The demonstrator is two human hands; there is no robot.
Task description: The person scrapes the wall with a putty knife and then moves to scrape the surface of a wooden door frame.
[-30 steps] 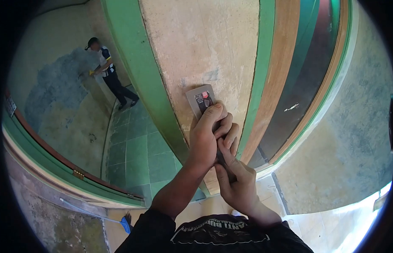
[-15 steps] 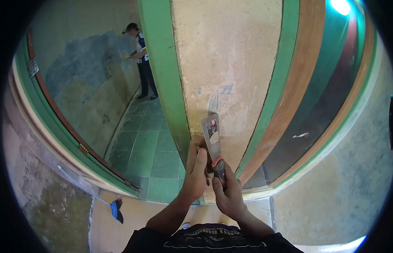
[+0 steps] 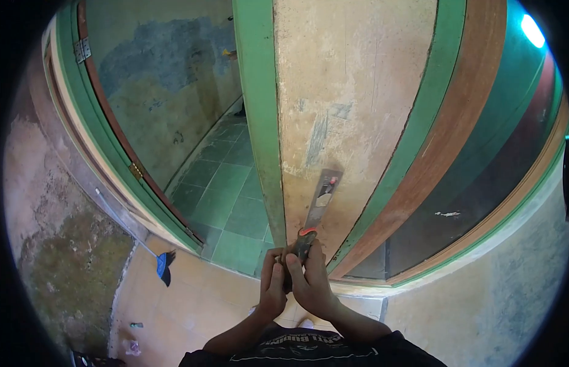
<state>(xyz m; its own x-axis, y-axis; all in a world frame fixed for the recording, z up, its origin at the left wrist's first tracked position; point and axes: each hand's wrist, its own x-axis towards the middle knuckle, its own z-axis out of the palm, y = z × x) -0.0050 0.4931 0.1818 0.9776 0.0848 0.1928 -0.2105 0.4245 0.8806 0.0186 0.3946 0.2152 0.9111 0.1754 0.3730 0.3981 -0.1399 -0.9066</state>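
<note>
A paint scraper point(image 3: 323, 197) with a flat metal blade, a red collar and a dark handle points up and slightly right, its blade overlapping the lower part of the worn cream wall strip point(image 3: 370, 73). My right hand point(image 3: 312, 284) is closed around the handle from the right, thumb along it. Closed against the handle's lower end from the left is my left hand point(image 3: 273, 290), its fingertips partly hidden behind the handle. Above the blade, the wall shows grey scraped patches point(image 3: 317, 137).
Green door frame point(image 3: 255, 92) borders the strip on the left, with a green tiled floor point(image 3: 232, 202) beyond the doorway. Brown wooden trim point(image 3: 446, 153) and a dark pane point(image 3: 455, 214) stand right. A blue broom point(image 3: 163, 266) leans at the lower left.
Both hands and the scraper have moved lower in view, and the blade now tilts right instead of left. My left hand has come against the handle. The person beyond the doorway is mostly hidden now.
</note>
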